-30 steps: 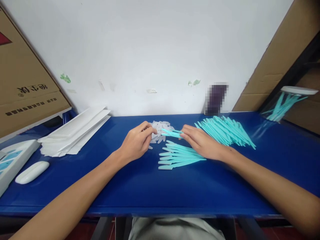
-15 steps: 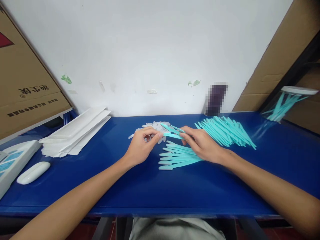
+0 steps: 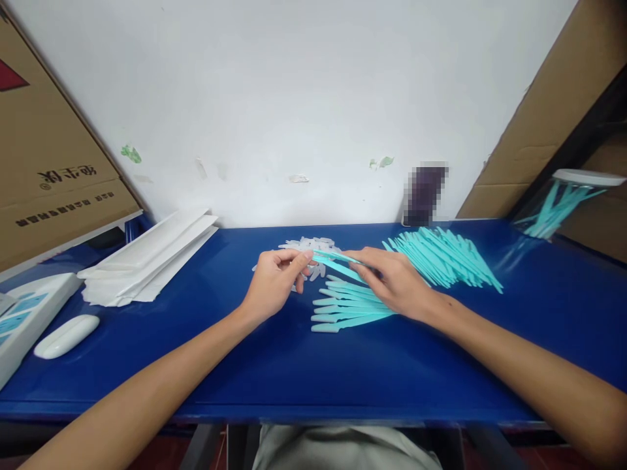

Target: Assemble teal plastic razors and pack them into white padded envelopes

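Head view: over the blue desk (image 3: 294, 372), beyond fanned turquoise eyebrow razors (image 3: 343, 303), the left hand (image 3: 274, 282) tilts inward, thumb and fingers pinching the ends of held razors (image 3: 340, 267); the right hand (image 3: 399, 279), knuckles up, clamps its fingers on their other ends. Translucent caps (image 3: 313, 244) lie behind.

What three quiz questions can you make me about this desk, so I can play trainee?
1. True or false: the right hand holds nothing.
2. Pick one. The tabletop is: A red, B blue, C yellow.
3. Which lies farther right, the white papery stack or the turquoise heap?

Key:
1. False; it holds turquoise sticks.
2. B.
3. The turquoise heap.
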Tool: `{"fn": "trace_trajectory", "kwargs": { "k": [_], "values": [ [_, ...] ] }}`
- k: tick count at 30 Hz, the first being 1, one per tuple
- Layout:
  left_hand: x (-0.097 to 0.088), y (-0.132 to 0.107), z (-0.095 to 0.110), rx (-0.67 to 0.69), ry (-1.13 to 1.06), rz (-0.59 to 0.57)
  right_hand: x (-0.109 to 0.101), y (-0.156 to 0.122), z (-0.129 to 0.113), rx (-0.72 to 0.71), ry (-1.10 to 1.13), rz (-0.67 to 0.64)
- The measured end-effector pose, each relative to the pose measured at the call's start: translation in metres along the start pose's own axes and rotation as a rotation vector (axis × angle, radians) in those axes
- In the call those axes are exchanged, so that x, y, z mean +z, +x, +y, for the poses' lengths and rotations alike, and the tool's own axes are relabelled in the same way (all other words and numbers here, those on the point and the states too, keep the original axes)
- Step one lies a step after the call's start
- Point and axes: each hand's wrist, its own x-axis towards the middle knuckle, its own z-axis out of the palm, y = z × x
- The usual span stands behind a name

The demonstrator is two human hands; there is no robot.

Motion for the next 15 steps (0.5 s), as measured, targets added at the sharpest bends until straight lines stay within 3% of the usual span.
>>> {"fn": "trace_trajectory", "kwargs": {
  "k": [9,15],
  "values": [
    [0.006,-0.002,-0.001,0.004,0.014,0.118,0.003,0.001,-0.014,0.139,0.124,-0.012],
    [0.007,-0.001,-0.007,0.036,-0.019,0.086,0.006,0.002,-0.018,0.14,0.109,0.028]
  ]
}}
